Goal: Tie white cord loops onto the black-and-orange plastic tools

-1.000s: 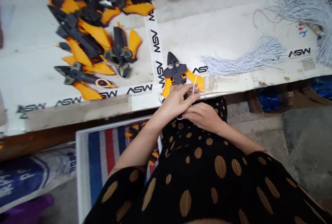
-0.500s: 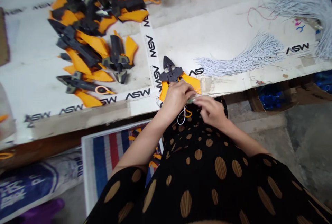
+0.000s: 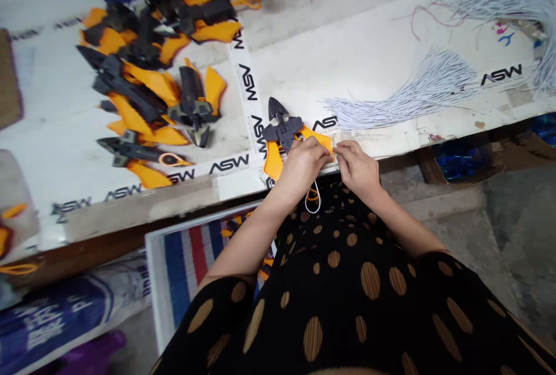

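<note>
At the table's front edge lies a black and orange plastic toy (image 3: 284, 131), its pointed dark end facing away from me and its orange wings spread to the sides. My left hand (image 3: 302, 169) is closed over the toy's near end, fingertips pinched by the right wing. Below those fingers a white string loop (image 3: 313, 212) hangs past the edge, with an orange loop partly hidden behind it. Close beside, my right hand (image 3: 358, 169) has thumb and forefinger pinched at the wing's tip, where a short bit of white string shows. The toy's near end is covered by my fingers.
Several similar toys (image 3: 143, 85) are heaped at the left and back of the table (image 3: 286, 51). A bundle of white strings (image 3: 417, 97) lies to the right, a bigger one (image 3: 499, 4) behind it. A striped-lined bin (image 3: 178, 271) stands below the edge.
My right hand has moved up and closed into a pinch beside the wing tip. The hanging white loop has shifted right and lower. The view has moved slightly.
</note>
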`<state>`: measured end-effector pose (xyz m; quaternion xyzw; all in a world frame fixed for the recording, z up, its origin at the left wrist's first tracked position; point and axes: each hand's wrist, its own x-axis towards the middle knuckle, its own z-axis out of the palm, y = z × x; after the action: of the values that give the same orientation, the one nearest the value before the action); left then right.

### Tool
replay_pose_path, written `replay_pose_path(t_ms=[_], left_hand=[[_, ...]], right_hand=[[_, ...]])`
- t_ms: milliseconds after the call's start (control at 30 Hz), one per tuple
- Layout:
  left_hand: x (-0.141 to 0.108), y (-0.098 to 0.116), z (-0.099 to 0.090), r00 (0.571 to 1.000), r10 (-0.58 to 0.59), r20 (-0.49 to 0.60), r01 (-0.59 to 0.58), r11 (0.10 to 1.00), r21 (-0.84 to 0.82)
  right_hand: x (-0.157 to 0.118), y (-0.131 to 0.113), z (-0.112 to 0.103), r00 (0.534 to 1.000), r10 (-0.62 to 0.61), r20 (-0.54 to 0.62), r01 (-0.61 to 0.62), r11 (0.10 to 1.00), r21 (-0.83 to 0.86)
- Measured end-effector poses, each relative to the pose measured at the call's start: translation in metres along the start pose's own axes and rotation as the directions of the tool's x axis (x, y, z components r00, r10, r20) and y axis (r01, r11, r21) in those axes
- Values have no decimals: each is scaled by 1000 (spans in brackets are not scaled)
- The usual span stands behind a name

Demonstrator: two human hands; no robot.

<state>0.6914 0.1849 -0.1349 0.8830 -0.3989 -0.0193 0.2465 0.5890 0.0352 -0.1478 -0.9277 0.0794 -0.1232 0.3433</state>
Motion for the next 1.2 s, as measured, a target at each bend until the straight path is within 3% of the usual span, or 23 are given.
replay_pose_path(t_ms=[167,300,433,700,867,1200], left_hand=[[2,3,-7,999,-45,31,46,997,-66],[0,10,-7,994,-111,-13,110,992,-60],[-5,16,-2,993,-104,-47,102,994,-37],[-10,14,-14,995,-37,95,54,980,-190],[-6,14,-11,994,-106,-21,104,991,-80],[-11,10,1,990,-65,-124,56,996,-72]], right_hand=[[-1,-1,1,1000,-1,-20,1,1000,-13],[-1,-2,2,1000,19,3,-19,1000,5],[-1,-2,2,999,35,24,-35,999,7],[-2,-2,3,999,32,25,-32,999,-13],[-2,-2,2,1000,12,2,-12,998,-64],[-2,-1,4,1000,2,0,-2,997,-77]])
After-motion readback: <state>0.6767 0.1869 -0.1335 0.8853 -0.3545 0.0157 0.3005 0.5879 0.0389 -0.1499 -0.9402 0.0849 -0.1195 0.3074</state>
